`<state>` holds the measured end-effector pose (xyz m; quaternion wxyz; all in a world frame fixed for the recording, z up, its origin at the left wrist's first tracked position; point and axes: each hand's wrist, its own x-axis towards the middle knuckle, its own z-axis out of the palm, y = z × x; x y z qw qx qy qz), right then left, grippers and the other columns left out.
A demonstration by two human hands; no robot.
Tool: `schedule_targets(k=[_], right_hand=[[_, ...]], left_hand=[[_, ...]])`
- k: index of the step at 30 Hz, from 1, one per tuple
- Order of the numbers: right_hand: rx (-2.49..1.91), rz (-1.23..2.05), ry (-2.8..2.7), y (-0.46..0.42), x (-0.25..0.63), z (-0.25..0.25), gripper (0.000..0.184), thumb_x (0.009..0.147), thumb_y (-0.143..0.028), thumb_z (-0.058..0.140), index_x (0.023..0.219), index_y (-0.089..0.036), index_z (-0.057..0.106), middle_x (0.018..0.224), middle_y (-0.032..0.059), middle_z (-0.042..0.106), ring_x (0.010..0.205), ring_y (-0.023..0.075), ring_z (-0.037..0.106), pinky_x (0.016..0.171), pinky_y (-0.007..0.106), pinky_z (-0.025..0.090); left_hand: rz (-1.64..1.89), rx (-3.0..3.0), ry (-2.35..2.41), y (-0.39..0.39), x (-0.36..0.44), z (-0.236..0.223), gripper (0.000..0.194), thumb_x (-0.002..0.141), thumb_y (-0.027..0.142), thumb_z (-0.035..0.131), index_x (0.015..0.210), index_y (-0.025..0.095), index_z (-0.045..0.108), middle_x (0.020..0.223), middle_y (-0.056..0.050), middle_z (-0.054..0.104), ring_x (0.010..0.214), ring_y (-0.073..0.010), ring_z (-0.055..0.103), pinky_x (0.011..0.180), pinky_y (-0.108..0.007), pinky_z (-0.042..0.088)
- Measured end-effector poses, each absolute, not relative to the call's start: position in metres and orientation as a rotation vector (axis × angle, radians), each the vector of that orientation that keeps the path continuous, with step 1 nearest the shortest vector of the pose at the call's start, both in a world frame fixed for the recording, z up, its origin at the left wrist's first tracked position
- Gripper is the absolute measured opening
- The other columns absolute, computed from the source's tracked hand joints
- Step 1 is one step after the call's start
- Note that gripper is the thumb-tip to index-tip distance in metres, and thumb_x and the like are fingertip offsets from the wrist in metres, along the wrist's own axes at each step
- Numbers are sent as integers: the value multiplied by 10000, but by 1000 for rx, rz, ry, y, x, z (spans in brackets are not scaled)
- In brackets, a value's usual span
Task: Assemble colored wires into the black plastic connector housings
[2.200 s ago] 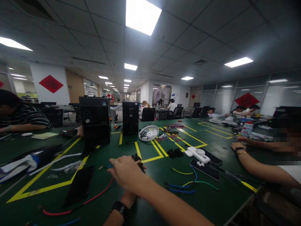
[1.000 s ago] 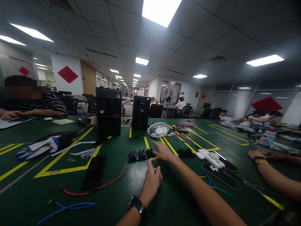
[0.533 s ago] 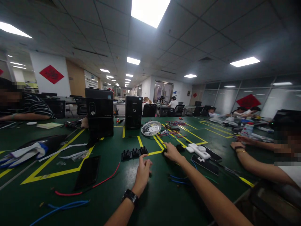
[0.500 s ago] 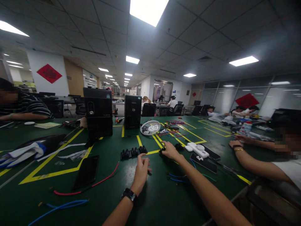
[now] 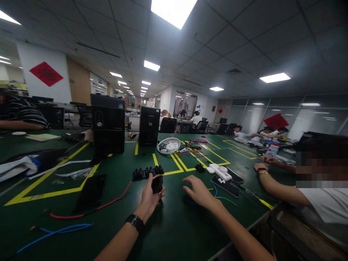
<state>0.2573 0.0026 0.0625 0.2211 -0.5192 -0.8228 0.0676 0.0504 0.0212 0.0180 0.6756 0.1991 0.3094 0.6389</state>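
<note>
My left hand (image 5: 151, 195), with a black watch on its wrist, is closed around a small black block-shaped part (image 5: 157, 184) above the green table. Just behind it lies a row of black parts with upright posts (image 5: 146, 173), which look like terminal blocks. My right hand (image 5: 199, 190) hovers to the right of the held part, fingers apart and slightly curved, with nothing visible in it. Another small black part (image 5: 199, 168) sits beyond that hand. Blue wire (image 5: 214, 189) and green wire (image 5: 227, 201) show beside my right wrist; part of the wiring is hidden beneath it.
White numbered plastic pieces (image 5: 220, 172) and dark phones (image 5: 225, 186) lie at the right, near a co-worker's arm (image 5: 280, 185). Two black computer cases (image 5: 108, 125) and a white basket (image 5: 168, 145) stand behind. Red wire (image 5: 114, 200), blue wire (image 5: 65, 233) and another phone (image 5: 91, 192) lie left.
The black part that was under my right hand is now in my left hand. My right hand has let go and drawn back nearer me. The view has shifted slightly to the right.
</note>
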Motion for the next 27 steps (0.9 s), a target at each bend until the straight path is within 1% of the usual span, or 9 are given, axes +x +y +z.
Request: schedule_targets(k=[4,8,11,13,16,18,20,22,27], right_hand=[[-1522,230,-2401,-1,285,41,207,795,-251,613,990,-198,658,1038,68,603,995,209,551,860,291,403],[-1561,178,-2413,6,277,40,111,784,-164,575,855,-188,657,960,57,627,918,185,574,783,255,395],[-1698,143,-2338,18,268,48,132,815,-173,518,890,-177,627,902,67,652,848,188,601,701,251,388],[-1737,128,-2259,28,262,58,166,851,-192,465,948,-172,599,873,75,660,796,187,612,657,251,379],[-1651,55,-2123,40,249,76,201,885,-214,412,991,-164,574,815,75,662,722,181,614,627,253,371],[-1524,20,-2054,43,233,84,209,892,-239,406,995,-168,573,772,61,660,686,181,615,616,256,373],[-1384,41,-2030,41,213,83,206,890,-260,416,987,-178,578,749,46,662,668,183,618,606,255,383],[-1271,89,-2021,35,195,73,200,886,-266,425,962,-183,590,746,40,667,671,182,623,610,253,398],[-1115,222,-2015,20,174,40,193,878,-249,444,925,-183,620,798,49,684,735,181,636,671,248,422]], left_hand=[[1419,596,659,17,56,12,294,761,301,675,1000,150,596,758,-26,582,546,-121,597,490,-273,532],[1424,620,709,20,54,7,216,781,227,648,974,146,593,770,-29,598,554,-117,598,576,-330,565],[1405,613,713,23,49,7,184,817,260,599,970,162,568,707,-6,570,532,-125,591,573,-345,553],[1369,546,739,24,46,9,195,844,348,548,923,170,545,665,4,550,511,-133,580,552,-345,537],[1292,455,760,23,44,14,373,823,550,481,861,181,520,638,11,532,486,-131,545,509,-323,504],[1277,469,783,23,44,16,438,750,612,543,843,185,518,631,26,514,478,-114,514,479,-285,473],[1320,503,821,23,45,15,428,683,560,657,850,193,515,640,41,505,479,-99,499,460,-247,439],[1376,504,817,25,47,12,395,665,476,714,862,202,508,664,48,511,490,-91,503,463,-231,426],[1500,495,542,32,49,2,307,757,445,647,881,210,492,811,12,577,650,-106,581,608,-260,488]])
